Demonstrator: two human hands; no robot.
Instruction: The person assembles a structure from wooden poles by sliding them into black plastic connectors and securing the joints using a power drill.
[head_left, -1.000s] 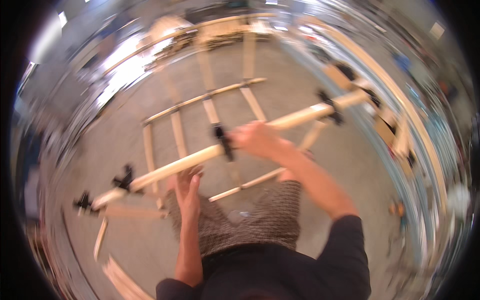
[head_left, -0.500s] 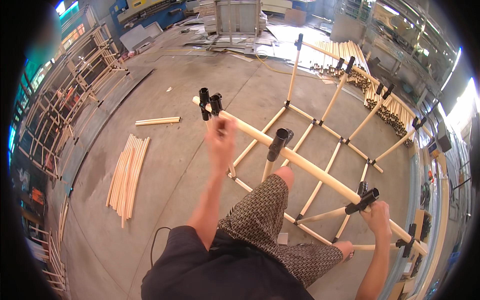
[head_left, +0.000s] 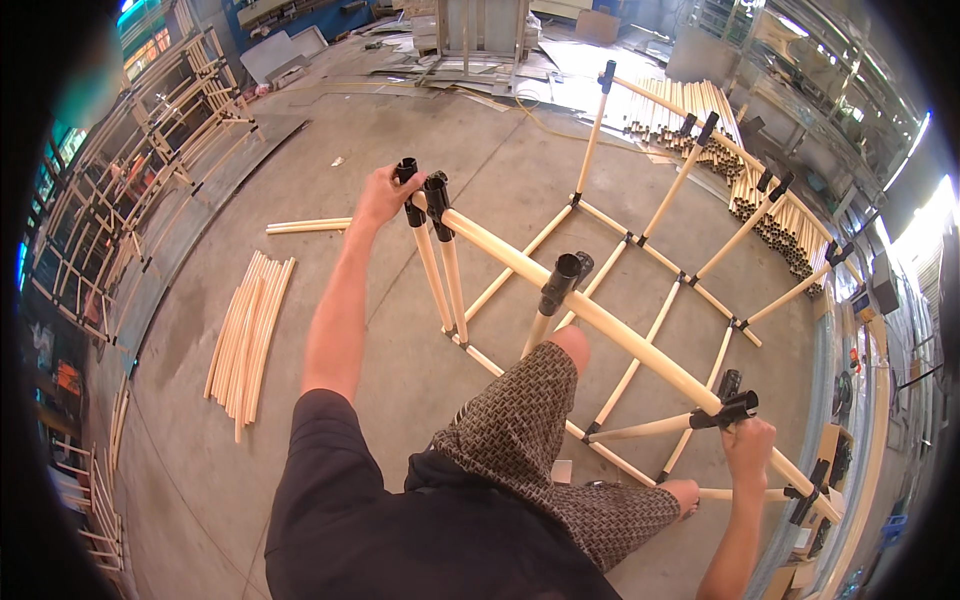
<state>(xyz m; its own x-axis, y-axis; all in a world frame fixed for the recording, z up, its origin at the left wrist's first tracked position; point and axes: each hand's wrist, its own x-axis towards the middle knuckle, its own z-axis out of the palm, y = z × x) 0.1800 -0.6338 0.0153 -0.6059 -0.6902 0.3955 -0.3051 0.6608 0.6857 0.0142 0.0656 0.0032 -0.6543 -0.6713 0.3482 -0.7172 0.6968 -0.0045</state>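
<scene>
A long beige pipe (head_left: 630, 340) slants across in front of me as the near top rail of a pipe frame. Black pipe joints sit along it. My left hand (head_left: 382, 196) is closed round the rail's left end, its fingers against a black pipe joint (head_left: 405, 172). Beside that is a second black joint (head_left: 437, 195), with upright pipes running down below both. On the right, my right hand (head_left: 748, 447) grips the same rail just past another black joint (head_left: 735, 408). A mid-rail joint (head_left: 563, 280) stands between my hands, touched by neither.
The frame's base pipes (head_left: 640, 350) form a grid on the floor, around my legs. Its far rail (head_left: 670, 105) stands on several uprights. Loose pipes (head_left: 250, 340) lie at left, and stacked pipes (head_left: 770, 215) at far right. Pipe racks (head_left: 150, 190) line the left side.
My left hand has moved outward from the second joint to the rail's left end and closed there. The right hand keeps its hold; the rail's right end shifts slightly in view.
</scene>
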